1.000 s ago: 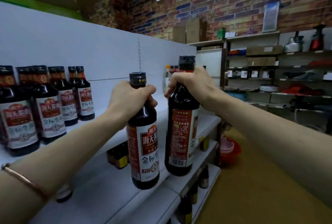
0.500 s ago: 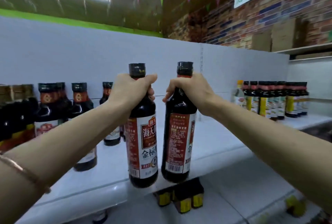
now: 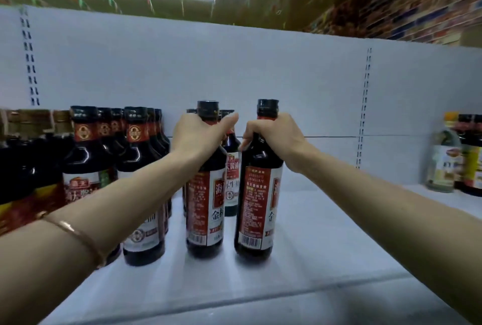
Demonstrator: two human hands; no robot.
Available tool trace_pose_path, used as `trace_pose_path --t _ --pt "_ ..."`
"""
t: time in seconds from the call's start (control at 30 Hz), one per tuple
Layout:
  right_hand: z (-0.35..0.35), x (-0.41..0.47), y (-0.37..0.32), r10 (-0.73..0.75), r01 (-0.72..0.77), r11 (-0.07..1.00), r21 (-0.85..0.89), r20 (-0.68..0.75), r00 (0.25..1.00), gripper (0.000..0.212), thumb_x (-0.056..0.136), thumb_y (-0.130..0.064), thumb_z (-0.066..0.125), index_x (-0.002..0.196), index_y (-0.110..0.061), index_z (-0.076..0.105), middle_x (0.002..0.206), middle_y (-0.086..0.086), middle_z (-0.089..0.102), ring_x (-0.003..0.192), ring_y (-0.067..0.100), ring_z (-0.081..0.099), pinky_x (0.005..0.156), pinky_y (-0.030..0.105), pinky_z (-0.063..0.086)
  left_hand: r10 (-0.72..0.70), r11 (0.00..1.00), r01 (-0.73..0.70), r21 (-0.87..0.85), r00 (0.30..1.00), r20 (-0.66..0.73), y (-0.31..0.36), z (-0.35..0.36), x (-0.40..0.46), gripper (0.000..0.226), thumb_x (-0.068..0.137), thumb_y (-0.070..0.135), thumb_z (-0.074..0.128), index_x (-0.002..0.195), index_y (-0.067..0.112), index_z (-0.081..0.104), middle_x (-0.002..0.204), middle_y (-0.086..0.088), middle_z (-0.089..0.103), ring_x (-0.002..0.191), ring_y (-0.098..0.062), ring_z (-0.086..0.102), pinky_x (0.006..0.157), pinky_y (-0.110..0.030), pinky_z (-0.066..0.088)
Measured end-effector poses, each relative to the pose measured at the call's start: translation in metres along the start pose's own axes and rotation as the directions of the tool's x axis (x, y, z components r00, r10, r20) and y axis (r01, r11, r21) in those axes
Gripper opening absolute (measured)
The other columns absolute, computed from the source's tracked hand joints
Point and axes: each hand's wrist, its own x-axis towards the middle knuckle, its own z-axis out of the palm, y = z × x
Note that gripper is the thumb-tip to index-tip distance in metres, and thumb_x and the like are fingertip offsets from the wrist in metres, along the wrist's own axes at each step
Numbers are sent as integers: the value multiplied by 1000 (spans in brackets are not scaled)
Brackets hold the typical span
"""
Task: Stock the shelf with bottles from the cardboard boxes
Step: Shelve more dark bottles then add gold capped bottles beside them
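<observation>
Two dark soy-sauce bottles with red and white labels stand upright on the white shelf [image 3: 326, 259]. My left hand [image 3: 198, 134] grips the neck of the left bottle [image 3: 204, 210]. My right hand [image 3: 273, 136] grips the neck of the right bottle [image 3: 257, 210]. Their bases rest on the shelf board or sit just above it; I cannot tell which. Both stand side by side, a small gap between them, to the right of a row of similar bottles [image 3: 135, 173]. No cardboard box is in view.
More dark bottles [image 3: 232, 168] stand behind the left bottle. At the far right stand a pale bottle [image 3: 442, 157] and darker ones [image 3: 472, 155]. The white back panel [image 3: 260, 71] closes the shelf behind. Bare shelf board lies between the two groups.
Both hands have carried their bottles forward and down onto the shelf board, next to the row at the left. The view has turned to face the shelf squarely.
</observation>
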Motion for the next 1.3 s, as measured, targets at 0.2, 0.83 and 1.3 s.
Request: trace_pose_path --t 0.2,0.83,1.3 --pt "14 43 37 -54 58 998 -40 87 995 16 76 -8 64 60 -5 68 69 12 73 65 19 69 74 37 56 -31 988 32 149 999 -6 -29 13 27 27 81 29 73 62 17 60 55 5 63 57 -13 62 54 -25 45" --pt "27 49 68 -124 113 986 125 80 989 58 67 -50 53 79 6 65 88 21 71 89 38 66 89 55 51 157 975 -142 173 985 -75 -63 11 26 48 80 41 74 109 28 39 98 14 56 88 1 55 73 -16 45" --pt "25 -8 110 6 -39 975 220 148 989 76 73 -49 72 138 -35 36 125 -7 64 111 9 65 91 34 53 100 990 -100 97 995 9 -103 19 -33 109 77 30 77 139 59 -8 145 11 6 129 -7 19 107 -36 24"
